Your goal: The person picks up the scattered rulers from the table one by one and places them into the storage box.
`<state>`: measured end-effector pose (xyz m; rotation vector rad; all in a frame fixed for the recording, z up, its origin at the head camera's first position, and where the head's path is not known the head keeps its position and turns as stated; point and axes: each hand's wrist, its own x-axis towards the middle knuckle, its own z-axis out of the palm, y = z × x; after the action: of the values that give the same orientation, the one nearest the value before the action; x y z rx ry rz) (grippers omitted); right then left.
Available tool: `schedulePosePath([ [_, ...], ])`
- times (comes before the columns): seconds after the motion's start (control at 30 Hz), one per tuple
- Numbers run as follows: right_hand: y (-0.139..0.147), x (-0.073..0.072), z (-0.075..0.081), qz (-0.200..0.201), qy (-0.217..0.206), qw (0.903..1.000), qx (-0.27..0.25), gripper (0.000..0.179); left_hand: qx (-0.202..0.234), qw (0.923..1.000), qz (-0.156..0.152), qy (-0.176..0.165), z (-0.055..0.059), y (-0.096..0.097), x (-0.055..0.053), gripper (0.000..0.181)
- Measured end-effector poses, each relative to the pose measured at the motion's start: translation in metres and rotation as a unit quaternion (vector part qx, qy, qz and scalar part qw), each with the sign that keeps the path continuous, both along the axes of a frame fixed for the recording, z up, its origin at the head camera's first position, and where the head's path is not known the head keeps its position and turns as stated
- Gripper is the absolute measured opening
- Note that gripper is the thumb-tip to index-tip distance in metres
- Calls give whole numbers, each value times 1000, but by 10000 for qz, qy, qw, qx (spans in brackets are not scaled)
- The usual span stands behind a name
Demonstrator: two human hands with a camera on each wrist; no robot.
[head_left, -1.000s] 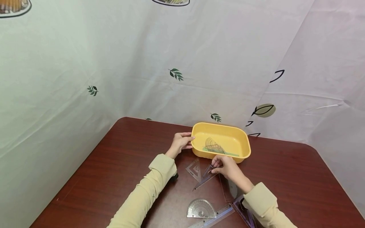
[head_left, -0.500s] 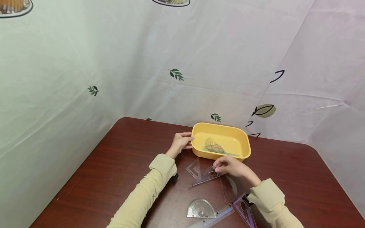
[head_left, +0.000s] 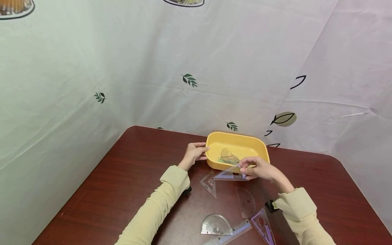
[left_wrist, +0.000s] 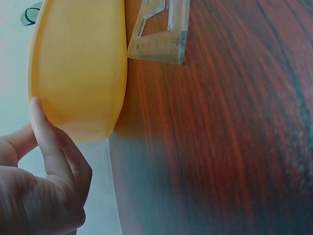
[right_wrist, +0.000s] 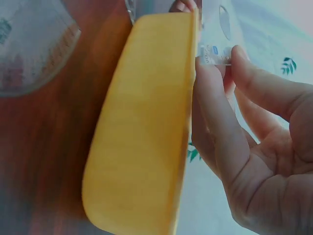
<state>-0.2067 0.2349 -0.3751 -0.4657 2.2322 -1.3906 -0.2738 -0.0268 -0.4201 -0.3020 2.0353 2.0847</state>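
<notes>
My left hand (head_left: 193,154) grips the left end of a yellow plastic basin (head_left: 245,146), thumb over the rim and fingers outside. In the left wrist view that hand (left_wrist: 44,191) is on the end of the basin (left_wrist: 83,63). A clear triangular set square (head_left: 228,175) is pinched between the thumb and fingers of my right hand (head_left: 260,169), raised at the basin's near rim. The right wrist view shows a corner of this set square (right_wrist: 215,49) between the fingertips, beside the basin wall (right_wrist: 137,122). Inside the basin lie a clear protractor (head_left: 227,154) and a greenish piece, partly hidden.
On the dark red table (head_left: 147,149) a smaller clear set square (head_left: 209,183) lies just before the basin. Nearer are a protractor (head_left: 215,224), a ruler (head_left: 226,237), another faint protractor (head_left: 246,202) and a purple-tinted set square (head_left: 263,226). A fabric backdrop (head_left: 153,68) hangs behind.
My right hand has lifted the set square off the table and brought it up and to the right, to the basin's near rim. The left hand and basin stay in place.
</notes>
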Motion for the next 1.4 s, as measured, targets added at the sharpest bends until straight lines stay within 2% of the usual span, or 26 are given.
schedulePosePath([
  [0.33,-1,-16,12,-1113,-119,9935,182,39,57,10000,-36,16,-1,0,1,37],
  [0.63,2,-34,3,-1816,-26,9830,288,41,-10,9999,-74,94,2,-1,1,35],
  [0.97,-2,-40,-17,-2141,80,9763,302,34,-3,10000,-57,19,-1,-1,0,38],
  [1.17,-8,-42,-23,-2180,41,9752,372,36,-60,10000,-53,24,0,-1,0,38],
  [1.4,-8,-42,-31,-2007,322,9760,784,36,-15,10000,-55,31,-1,0,0,38],
])
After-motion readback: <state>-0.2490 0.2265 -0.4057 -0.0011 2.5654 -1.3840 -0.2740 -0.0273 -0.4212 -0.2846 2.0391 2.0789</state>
